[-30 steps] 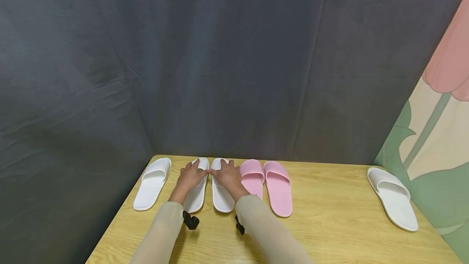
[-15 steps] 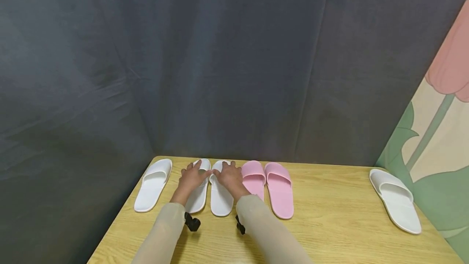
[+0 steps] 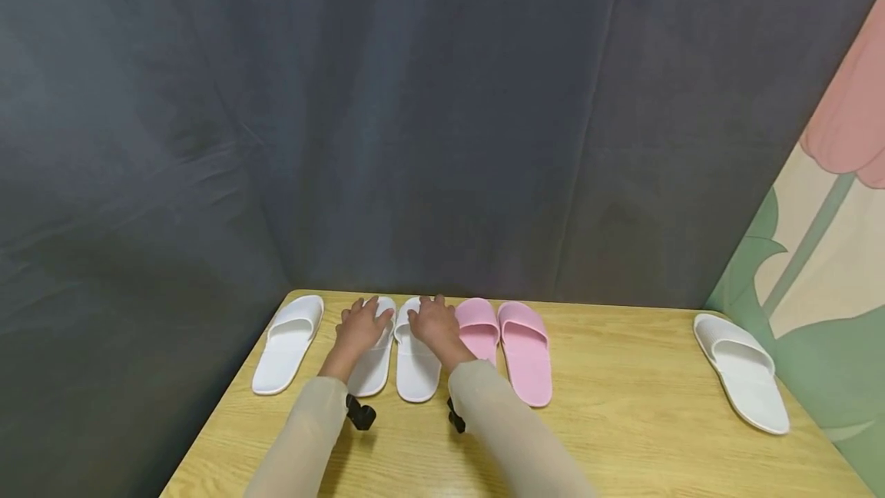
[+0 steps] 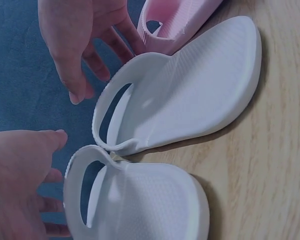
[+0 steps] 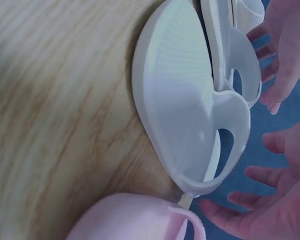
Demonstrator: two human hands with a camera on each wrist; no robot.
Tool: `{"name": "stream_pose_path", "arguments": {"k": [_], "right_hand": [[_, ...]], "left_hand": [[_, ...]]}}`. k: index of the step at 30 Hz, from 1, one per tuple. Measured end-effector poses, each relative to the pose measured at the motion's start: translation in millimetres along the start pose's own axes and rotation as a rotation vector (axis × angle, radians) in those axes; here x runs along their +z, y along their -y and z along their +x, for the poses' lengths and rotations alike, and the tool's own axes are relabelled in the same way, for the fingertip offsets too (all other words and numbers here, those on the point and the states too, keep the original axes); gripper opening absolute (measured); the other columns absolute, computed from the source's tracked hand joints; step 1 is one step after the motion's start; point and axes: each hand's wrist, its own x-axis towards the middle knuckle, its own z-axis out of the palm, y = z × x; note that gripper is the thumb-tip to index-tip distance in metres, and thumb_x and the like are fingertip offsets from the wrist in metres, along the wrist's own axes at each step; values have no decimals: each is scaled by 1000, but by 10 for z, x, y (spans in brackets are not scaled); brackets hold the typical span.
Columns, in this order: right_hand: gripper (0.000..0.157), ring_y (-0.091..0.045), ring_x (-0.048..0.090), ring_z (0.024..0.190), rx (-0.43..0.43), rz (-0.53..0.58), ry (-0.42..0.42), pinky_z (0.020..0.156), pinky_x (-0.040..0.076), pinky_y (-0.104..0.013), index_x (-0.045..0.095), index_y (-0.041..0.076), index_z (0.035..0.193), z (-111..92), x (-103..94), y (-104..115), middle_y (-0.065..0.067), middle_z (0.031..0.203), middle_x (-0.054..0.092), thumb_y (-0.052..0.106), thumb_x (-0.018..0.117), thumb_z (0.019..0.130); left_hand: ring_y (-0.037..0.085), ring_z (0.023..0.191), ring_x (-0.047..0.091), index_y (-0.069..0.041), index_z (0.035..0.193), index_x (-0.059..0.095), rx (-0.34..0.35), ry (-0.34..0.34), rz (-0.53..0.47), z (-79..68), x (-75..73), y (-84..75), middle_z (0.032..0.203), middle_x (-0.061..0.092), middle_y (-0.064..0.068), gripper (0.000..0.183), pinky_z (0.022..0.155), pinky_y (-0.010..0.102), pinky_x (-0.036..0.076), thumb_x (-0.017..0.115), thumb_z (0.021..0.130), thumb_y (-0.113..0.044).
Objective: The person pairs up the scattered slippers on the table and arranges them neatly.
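Note:
Two white slippers lie side by side in the middle of the row, toes towards the curtain. My left hand (image 3: 361,329) is over the toe strap of the left white slipper (image 3: 370,373), fingers spread and relaxed. Over the strap of the right white slipper (image 3: 418,375) is my right hand (image 3: 435,327), also with loose fingers. In the left wrist view the left hand's fingertips (image 4: 52,202) are right beside the strap. The right wrist view has the right hand's fingers (image 5: 260,175) just off the strap. Neither hand holds anything.
A pair of pink slippers (image 3: 527,360) lies close to the right of the white pair. Single white slippers lie at the left edge (image 3: 285,356) and far right (image 3: 747,383) of the wooden table (image 3: 622,406). A dark curtain (image 3: 442,137) hangs behind.
The right white slipper has shifted slightly left, against its neighbour. The two thumbs, which met between the slippers earlier, are now apart, and the hands have eased off the straps.

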Motion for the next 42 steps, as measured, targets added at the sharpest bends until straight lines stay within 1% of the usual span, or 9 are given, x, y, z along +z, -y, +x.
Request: {"name": "stream_pose_path", "arguments": {"k": [7, 12, 17, 23, 31, 37, 42], "right_hand": [[50, -45, 56, 119, -29, -38, 1, 95, 50, -54, 60, 7, 138, -11, -64, 17, -22, 133, 55, 38, 61, 99], [53, -46, 55, 121, -33, -39, 11, 95, 50, -55, 59, 8, 139, -28, -118, 16, -22, 136, 55, 40, 62, 98], [53, -45, 54, 123, -23, -22, -3, 95, 50, -55, 58, 10, 141, -21, -184, -16, -20, 138, 54, 41, 63, 97], [54, -45, 53, 124, -50, -51, -15, 93, 51, -54, 58, 11, 142, -40, -258, -75, -20, 138, 54, 40, 63, 97], [54, -43, 51, 125, -71, -73, -25, 96, 49, -54, 56, 13, 144, -85, -393, -125, -19, 141, 52, 39, 63, 97], [55, -44, 52, 124, -86, -84, -41, 95, 49, -54, 56, 13, 144, -122, -502, -156, -19, 142, 52, 39, 65, 96], [57, -43, 50, 128, -89, -111, -42, 99, 47, -55, 54, 15, 146, -148, -584, -194, -17, 148, 49, 42, 64, 97]], "left_hand": [[56, 137, 35, -3, 150, 47, 31, -15, 6, 5, -72, -30, 155, 35, 32, 60, 102, 74, 32, 50, 104, -43], [56, 138, 34, -4, 150, 46, 35, -22, 20, -11, -113, -35, 157, 32, 32, 60, 103, 74, 31, 50, 104, -42], [55, 140, 31, -4, 152, 44, 45, -23, 38, -22, -161, -30, 159, 29, 31, 62, 106, 74, 28, 51, 103, -42], [55, 141, 30, -6, 151, 45, 56, -30, 52, -75, -242, -23, 159, 29, 30, 61, 108, 72, 27, 53, 102, -42], [55, 141, 30, -6, 150, 46, 77, -36, 76, -140, -322, -13, 159, 29, 31, 61, 107, 72, 28, 54, 102, -43], [54, 143, 27, -6, 151, 45, 83, -36, 83, -145, -349, -6, 160, 27, 30, 64, 110, 71, 25, 55, 101, -44], [54, 144, 27, -5, 151, 45, 87, -45, 90, -145, -377, 30, 160, 28, 30, 65, 110, 71, 24, 57, 99, -44]]}}
